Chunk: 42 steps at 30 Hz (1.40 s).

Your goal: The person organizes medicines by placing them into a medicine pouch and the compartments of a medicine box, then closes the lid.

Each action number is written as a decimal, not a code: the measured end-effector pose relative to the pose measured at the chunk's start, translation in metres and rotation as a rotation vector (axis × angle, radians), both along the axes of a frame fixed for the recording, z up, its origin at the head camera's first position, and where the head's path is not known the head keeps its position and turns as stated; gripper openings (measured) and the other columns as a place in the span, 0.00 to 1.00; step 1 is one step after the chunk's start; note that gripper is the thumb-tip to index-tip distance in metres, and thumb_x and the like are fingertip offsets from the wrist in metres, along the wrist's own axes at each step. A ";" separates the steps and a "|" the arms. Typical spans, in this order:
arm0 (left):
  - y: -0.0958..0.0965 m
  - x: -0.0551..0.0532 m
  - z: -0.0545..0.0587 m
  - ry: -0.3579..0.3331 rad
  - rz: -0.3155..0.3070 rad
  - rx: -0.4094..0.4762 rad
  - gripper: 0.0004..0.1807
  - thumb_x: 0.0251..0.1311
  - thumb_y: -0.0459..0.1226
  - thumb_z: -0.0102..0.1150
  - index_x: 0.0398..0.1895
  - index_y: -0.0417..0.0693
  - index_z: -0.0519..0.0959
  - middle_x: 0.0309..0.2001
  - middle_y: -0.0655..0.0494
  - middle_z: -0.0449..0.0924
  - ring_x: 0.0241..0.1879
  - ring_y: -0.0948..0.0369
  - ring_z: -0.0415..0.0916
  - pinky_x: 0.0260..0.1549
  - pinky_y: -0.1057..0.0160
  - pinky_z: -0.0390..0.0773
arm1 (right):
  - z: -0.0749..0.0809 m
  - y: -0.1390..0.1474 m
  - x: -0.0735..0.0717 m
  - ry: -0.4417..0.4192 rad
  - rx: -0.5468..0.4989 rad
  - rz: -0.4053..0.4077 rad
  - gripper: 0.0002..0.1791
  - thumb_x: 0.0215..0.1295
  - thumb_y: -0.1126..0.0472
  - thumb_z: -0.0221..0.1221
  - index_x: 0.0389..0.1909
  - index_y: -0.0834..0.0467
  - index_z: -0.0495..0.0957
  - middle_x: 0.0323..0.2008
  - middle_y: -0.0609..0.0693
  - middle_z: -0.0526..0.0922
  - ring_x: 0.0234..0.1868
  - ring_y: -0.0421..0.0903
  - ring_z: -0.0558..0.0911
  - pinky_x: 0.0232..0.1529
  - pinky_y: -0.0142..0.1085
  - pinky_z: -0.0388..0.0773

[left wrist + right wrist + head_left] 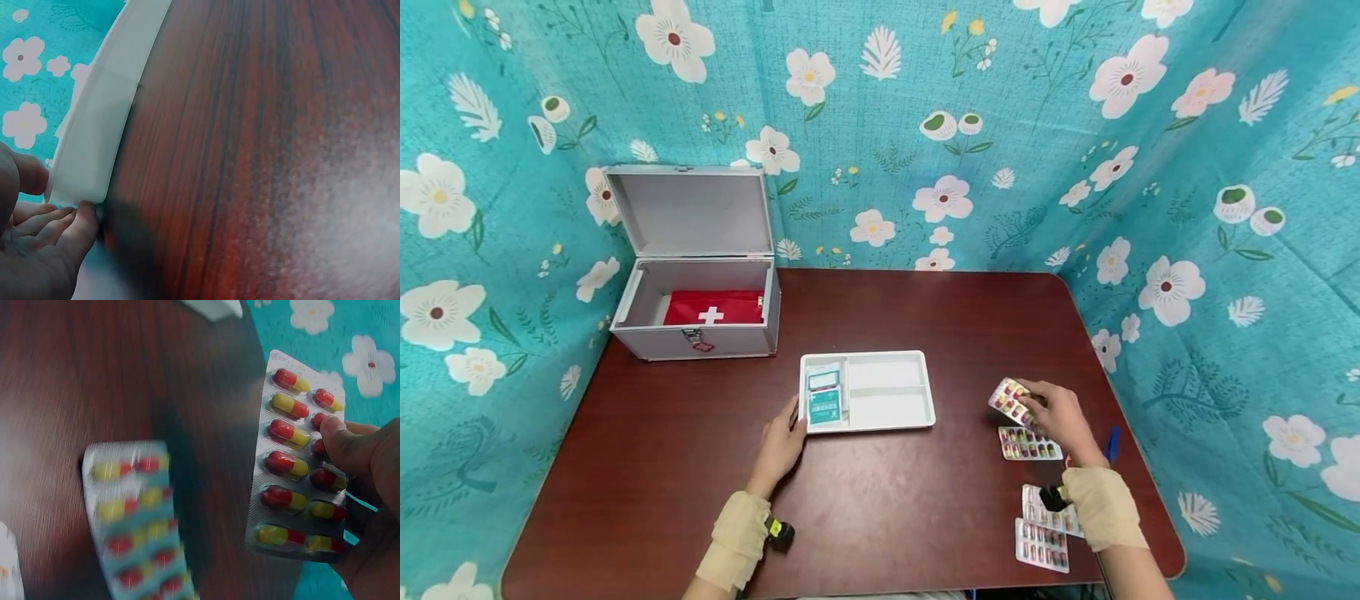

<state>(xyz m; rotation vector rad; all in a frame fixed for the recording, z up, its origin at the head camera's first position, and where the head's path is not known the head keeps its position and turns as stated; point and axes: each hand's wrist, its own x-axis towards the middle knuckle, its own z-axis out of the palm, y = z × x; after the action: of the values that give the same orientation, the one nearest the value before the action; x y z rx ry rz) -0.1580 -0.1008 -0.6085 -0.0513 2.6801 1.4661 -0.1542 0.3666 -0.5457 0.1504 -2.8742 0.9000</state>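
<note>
Perhaps the silver red-yellow capsule blister [289,464], edge-pinched by the right grip [1062,419], slips right of the white plastic tray [887,408] left grip [781,450] holds.

On the dark-red wood-grain table [887,508] are set an open grey first-aid case [658,344], a white compartment tray [891,408], three capsule blister packs [1030,446] and, half hidden, possibly a blue handle [1113,444].

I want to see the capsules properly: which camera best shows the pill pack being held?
The right wrist view: the held pill pack appears large, its red-and-yellow capsules distinct. The head view shows it small, partly covered by the fingers; the left wrist view doesn't show it.
</note>
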 end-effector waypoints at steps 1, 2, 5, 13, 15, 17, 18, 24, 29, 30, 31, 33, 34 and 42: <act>0.000 0.000 0.000 0.001 0.001 -0.006 0.30 0.69 0.34 0.54 0.73 0.35 0.64 0.67 0.40 0.72 0.69 0.48 0.68 0.67 0.46 0.69 | -0.001 -0.006 -0.004 0.021 0.004 0.015 0.18 0.62 0.69 0.65 0.53 0.62 0.84 0.31 0.55 0.86 0.24 0.37 0.77 0.26 0.31 0.73; 0.000 0.001 0.000 0.006 0.002 -0.009 0.30 0.69 0.34 0.54 0.73 0.35 0.63 0.67 0.40 0.72 0.68 0.48 0.69 0.67 0.46 0.68 | -0.002 -0.011 -0.008 0.049 0.012 0.033 0.17 0.60 0.69 0.66 0.52 0.62 0.84 0.31 0.54 0.86 0.24 0.36 0.75 0.27 0.31 0.71; -0.001 0.002 -0.002 0.019 0.007 -0.019 0.30 0.69 0.33 0.54 0.73 0.35 0.63 0.67 0.40 0.72 0.68 0.48 0.69 0.67 0.46 0.68 | -0.004 -0.030 -0.019 0.085 0.006 0.092 0.17 0.59 0.68 0.67 0.51 0.61 0.85 0.28 0.51 0.84 0.23 0.34 0.71 0.27 0.31 0.70; 0.001 0.002 0.000 0.042 0.010 -0.051 0.29 0.68 0.33 0.54 0.72 0.37 0.65 0.64 0.40 0.75 0.66 0.45 0.72 0.64 0.44 0.71 | -0.004 -0.080 -0.044 0.072 -0.039 0.213 0.18 0.61 0.68 0.66 0.53 0.61 0.84 0.27 0.50 0.81 0.24 0.35 0.69 0.29 0.31 0.68; 0.002 0.002 0.001 0.043 0.006 -0.051 0.29 0.68 0.33 0.54 0.72 0.38 0.66 0.64 0.40 0.75 0.65 0.45 0.73 0.63 0.45 0.72 | -0.005 -0.090 -0.047 0.064 -0.043 0.233 0.18 0.61 0.68 0.65 0.53 0.61 0.84 0.27 0.50 0.81 0.25 0.36 0.69 0.29 0.31 0.68; 0.002 0.003 0.002 0.046 0.002 -0.051 0.29 0.68 0.33 0.54 0.72 0.37 0.66 0.64 0.39 0.75 0.65 0.45 0.73 0.63 0.45 0.72 | -0.006 -0.099 -0.051 0.050 -0.052 0.252 0.18 0.61 0.69 0.65 0.54 0.62 0.83 0.27 0.50 0.81 0.25 0.36 0.69 0.29 0.31 0.68; 0.003 0.003 0.002 0.046 0.002 -0.050 0.29 0.68 0.33 0.54 0.72 0.37 0.65 0.64 0.39 0.75 0.65 0.45 0.73 0.63 0.45 0.72 | -0.006 -0.104 -0.052 0.043 -0.056 0.263 0.19 0.61 0.69 0.64 0.54 0.63 0.83 0.27 0.50 0.81 0.25 0.37 0.69 0.29 0.31 0.69; 0.004 0.002 0.001 0.061 0.020 -0.058 0.29 0.68 0.32 0.54 0.72 0.36 0.66 0.63 0.38 0.76 0.63 0.45 0.75 0.61 0.45 0.74 | -0.014 -0.128 -0.060 0.014 -0.074 0.317 0.17 0.62 0.69 0.64 0.53 0.60 0.83 0.28 0.49 0.82 0.27 0.36 0.73 0.30 0.30 0.72; 0.004 0.001 0.001 0.057 0.021 -0.069 0.29 0.68 0.32 0.55 0.71 0.36 0.67 0.63 0.38 0.76 0.62 0.45 0.75 0.60 0.45 0.75 | -0.021 -0.145 -0.062 -0.036 -0.088 0.352 0.14 0.63 0.69 0.64 0.47 0.58 0.75 0.24 0.47 0.78 0.24 0.36 0.72 0.26 0.29 0.72; 0.004 0.001 0.001 0.052 0.017 -0.071 0.29 0.68 0.33 0.54 0.71 0.36 0.66 0.63 0.38 0.76 0.63 0.45 0.75 0.60 0.45 0.75 | -0.022 -0.148 -0.062 -0.043 -0.089 0.357 0.13 0.64 0.69 0.64 0.47 0.57 0.73 0.24 0.46 0.77 0.22 0.36 0.72 0.25 0.29 0.71; 0.004 0.001 0.001 0.045 0.014 -0.074 0.29 0.68 0.33 0.54 0.72 0.37 0.66 0.63 0.39 0.76 0.63 0.46 0.75 0.61 0.46 0.75 | -0.022 -0.151 -0.062 -0.048 -0.086 0.359 0.13 0.64 0.68 0.64 0.46 0.57 0.73 0.23 0.46 0.77 0.22 0.36 0.72 0.25 0.29 0.71; 0.004 0.000 0.002 0.033 0.011 -0.075 0.29 0.69 0.34 0.54 0.72 0.37 0.66 0.64 0.39 0.75 0.63 0.46 0.74 0.61 0.46 0.74 | -0.023 -0.157 -0.063 -0.047 -0.070 0.370 0.13 0.63 0.68 0.64 0.45 0.57 0.73 0.22 0.45 0.77 0.22 0.36 0.71 0.26 0.30 0.71; 0.004 0.000 0.002 0.035 0.008 -0.080 0.29 0.69 0.34 0.54 0.72 0.36 0.66 0.64 0.38 0.75 0.63 0.45 0.75 0.60 0.45 0.75 | -0.023 -0.160 -0.063 -0.046 -0.067 0.378 0.13 0.63 0.68 0.64 0.45 0.57 0.73 0.22 0.46 0.77 0.22 0.37 0.72 0.26 0.30 0.71; 0.005 -0.001 0.004 0.010 0.001 -0.098 0.30 0.70 0.35 0.52 0.74 0.39 0.63 0.66 0.39 0.73 0.64 0.46 0.74 0.62 0.46 0.74 | -0.029 -0.176 -0.064 -0.030 0.029 0.413 0.10 0.64 0.65 0.64 0.43 0.57 0.74 0.36 0.52 0.87 0.35 0.43 0.82 0.38 0.39 0.79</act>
<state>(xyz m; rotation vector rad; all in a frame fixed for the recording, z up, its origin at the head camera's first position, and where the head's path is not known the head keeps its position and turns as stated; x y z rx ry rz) -0.1586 -0.0956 -0.6043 -0.0529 2.7584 1.3379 -0.2187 0.1911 -0.5743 0.7617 -2.9360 0.9241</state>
